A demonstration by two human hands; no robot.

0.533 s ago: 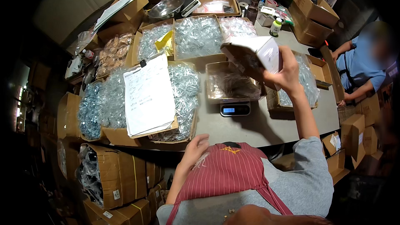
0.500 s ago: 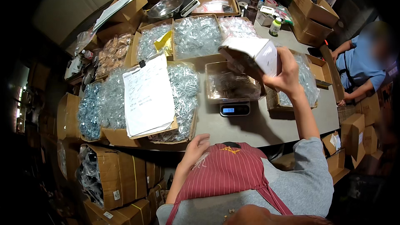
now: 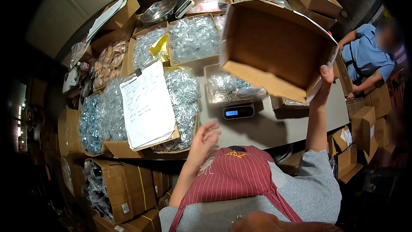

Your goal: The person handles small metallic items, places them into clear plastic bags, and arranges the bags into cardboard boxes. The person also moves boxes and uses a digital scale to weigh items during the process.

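Raised over the right part of the table, a cardboard box (image 3: 274,47) tilts with its bare brown inside facing me. My right hand (image 3: 324,83) grips it by its lower right corner. Below and left of it, a clear plastic bin (image 3: 213,99) with bagged metal hardware (image 3: 231,82) in it rests on a small digital scale (image 3: 238,111) with a lit display. My left hand (image 3: 203,143) is held near the table's front edge, fingers apart and holding nothing.
Left of the bin, a clipboard with papers (image 3: 148,103) lies across boxes of bagged screws (image 3: 183,90). More open boxes of bagged hardware (image 3: 193,36) stand behind. A metal bowl (image 3: 159,10) sits at the back. Another person (image 3: 369,53) in blue is at the right.
My right hand has turned the box so its inside faces me and moved it right. Bagged hardware now shows more brightly in the bin. My left hand has risen slightly.
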